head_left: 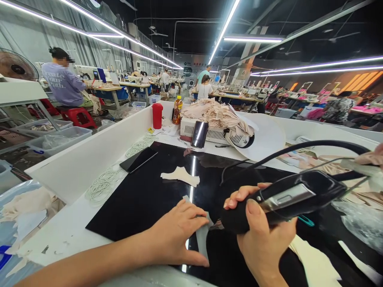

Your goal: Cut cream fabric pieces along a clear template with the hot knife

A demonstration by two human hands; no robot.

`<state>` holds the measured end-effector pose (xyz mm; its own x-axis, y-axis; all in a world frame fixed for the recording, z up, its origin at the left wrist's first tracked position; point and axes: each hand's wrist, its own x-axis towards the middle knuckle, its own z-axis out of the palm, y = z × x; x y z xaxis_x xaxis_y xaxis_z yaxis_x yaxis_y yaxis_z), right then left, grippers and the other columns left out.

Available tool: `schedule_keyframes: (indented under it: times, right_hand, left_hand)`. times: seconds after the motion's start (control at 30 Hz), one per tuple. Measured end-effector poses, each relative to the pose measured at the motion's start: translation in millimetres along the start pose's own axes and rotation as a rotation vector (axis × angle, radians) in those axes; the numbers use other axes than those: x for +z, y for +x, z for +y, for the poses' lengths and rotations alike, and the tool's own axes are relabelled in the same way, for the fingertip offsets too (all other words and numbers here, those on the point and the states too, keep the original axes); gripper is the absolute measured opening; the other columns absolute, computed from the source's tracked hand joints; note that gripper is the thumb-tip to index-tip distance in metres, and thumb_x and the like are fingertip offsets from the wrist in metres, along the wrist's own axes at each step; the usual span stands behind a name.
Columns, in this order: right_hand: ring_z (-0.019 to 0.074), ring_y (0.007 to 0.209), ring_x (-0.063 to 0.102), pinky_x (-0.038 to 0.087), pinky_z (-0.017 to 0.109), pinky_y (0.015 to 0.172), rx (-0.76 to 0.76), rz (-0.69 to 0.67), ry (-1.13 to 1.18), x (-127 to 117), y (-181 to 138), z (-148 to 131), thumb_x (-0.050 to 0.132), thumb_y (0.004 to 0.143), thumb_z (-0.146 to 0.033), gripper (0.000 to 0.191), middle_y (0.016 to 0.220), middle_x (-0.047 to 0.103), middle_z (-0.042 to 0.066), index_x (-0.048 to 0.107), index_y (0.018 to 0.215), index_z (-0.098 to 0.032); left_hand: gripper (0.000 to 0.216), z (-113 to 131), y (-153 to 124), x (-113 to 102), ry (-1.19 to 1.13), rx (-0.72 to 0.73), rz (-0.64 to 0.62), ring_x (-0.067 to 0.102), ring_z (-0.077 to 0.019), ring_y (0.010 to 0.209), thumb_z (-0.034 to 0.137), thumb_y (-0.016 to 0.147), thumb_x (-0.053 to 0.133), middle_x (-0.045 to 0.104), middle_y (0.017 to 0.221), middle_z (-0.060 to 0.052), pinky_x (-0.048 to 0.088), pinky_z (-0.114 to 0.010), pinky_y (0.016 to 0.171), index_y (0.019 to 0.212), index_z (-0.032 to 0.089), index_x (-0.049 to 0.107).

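My left hand (176, 231) lies with fingers and thumb apart over a thin grey curved piece (202, 241) on the glossy black board (131, 211). Wrapped in my right hand (265, 239) is a black handheld tool (317, 193) with a silver plate on its side; its exact kind is not clear. Its rounded dark end sits just right of the grey piece, and whether they touch is hidden. Farther up the board rests a small stack of cream cut fabric pieces (181, 175). More cream pieces (315, 263) lie below and right of my right hand.
A thick black cable (299, 147) arches behind the tool. On the left are a dark phone (139, 159) and pale cord (104, 183). Behind stand a red cup (157, 115), a bottle (177, 111) and a vented white box (214, 129) under piled fabric (215, 111). Several people sit farther off.
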<state>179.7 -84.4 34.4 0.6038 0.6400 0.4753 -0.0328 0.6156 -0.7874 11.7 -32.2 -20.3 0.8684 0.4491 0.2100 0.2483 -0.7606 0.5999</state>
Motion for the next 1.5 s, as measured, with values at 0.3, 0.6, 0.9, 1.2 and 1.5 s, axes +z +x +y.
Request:
schedule_keyframes:
  times: [0.3, 0.6, 0.9, 1.2, 1.5]
  right_hand:
    - [0.0150, 0.060, 0.061, 0.056, 0.033, 0.055, 0.009, -0.039, 0.036, 1, -5, -9, 0.076, 0.085, -0.025, 0.029, 0.077, 0.064, -0.003, 0.057, 0.108, -0.025]
    - [0.0159, 0.065, 0.062, 0.056, 0.035, 0.061, 0.055, -0.066, 0.001, -1, -13, -9, 0.075, 0.087, -0.025, 0.030, 0.080, 0.063, -0.003, 0.057, 0.110, -0.028]
    - [0.0144, 0.058, 0.059, 0.056, 0.031, 0.054, 0.055, -0.102, 0.068, -2, -23, -24, 0.079, 0.083, -0.033, 0.032, 0.073, 0.063, -0.003, 0.058, 0.106, -0.025]
    - [0.0154, 0.063, 0.061, 0.057, 0.034, 0.059, 0.083, -0.123, 0.008, -12, -24, -21, 0.075, 0.088, -0.028, 0.027, 0.078, 0.062, -0.002, 0.056, 0.108, -0.026]
    - [0.0156, 0.057, 0.062, 0.057, 0.033, 0.057, -0.067, 0.091, -0.126, -25, 8, -25, 0.080, 0.078, -0.024, 0.034, 0.074, 0.065, -0.005, 0.059, 0.104, -0.024]
  left_hand:
    - [0.072, 3, -2, -3, -0.011, -0.032, -0.041, 0.053, -0.0328, 0.134, 0.050, 0.079, 0.081, 0.058, 0.144, -0.013, 0.019, -0.065, 0.123, 0.140, 0.020, 0.057]
    - [0.071, 2, -2, -3, 0.009, -0.009, -0.017, 0.054, -0.0325, 0.132, 0.052, 0.080, 0.080, 0.059, 0.143, -0.011, 0.023, -0.061, 0.123, 0.140, 0.023, 0.057]
    - [0.070, 2, -3, -2, 0.030, -0.005, -0.011, 0.053, -0.0327, 0.133, 0.055, 0.080, 0.079, 0.059, 0.143, -0.012, 0.024, -0.059, 0.123, 0.138, 0.021, 0.059]
    - [0.056, 1, -3, -6, 0.001, 0.011, 0.058, 0.054, -0.0295, 0.131, 0.045, 0.085, 0.079, 0.061, 0.138, -0.013, 0.031, -0.054, 0.122, 0.131, 0.019, 0.062]
    - [0.018, 2, -7, -9, 0.016, 0.028, 0.097, 0.066, -0.0157, 0.094, 0.017, 0.101, 0.055, 0.070, 0.099, -0.002, 0.034, -0.045, 0.122, 0.107, 0.020, 0.072]
